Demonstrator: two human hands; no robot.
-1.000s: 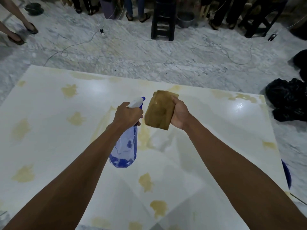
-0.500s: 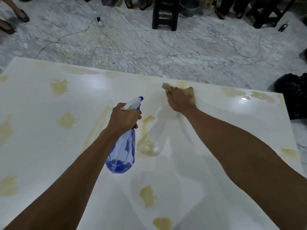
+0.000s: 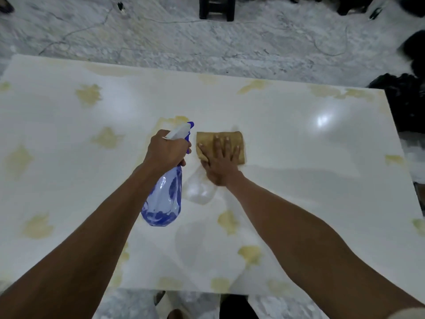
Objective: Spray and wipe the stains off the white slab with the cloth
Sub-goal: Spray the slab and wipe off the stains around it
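The white slab [image 3: 299, 143] fills the middle of the view, dotted with several yellow stains [image 3: 107, 137]. My left hand [image 3: 166, 149] grips the neck of a blue translucent spray bottle [image 3: 164, 199], held above the slab with its white nozzle pointing away from me. Just to its right, my right hand [image 3: 222, 165] lies flat with spread fingers on a brown folded cloth [image 3: 239, 140], pressing it onto the slab's centre.
Grey marble floor surrounds the slab. Cables [image 3: 331, 46] trail across the floor beyond the far edge, where a dark stool [image 3: 217, 8] stands. Black bags [image 3: 400, 93] lie off the slab's right far corner. Feet show below the near edge.
My right hand brought the cloth down from the air onto the slab near the far edge, then drew it back toward me to the centre, now flat. The bottle hand stayed about level.
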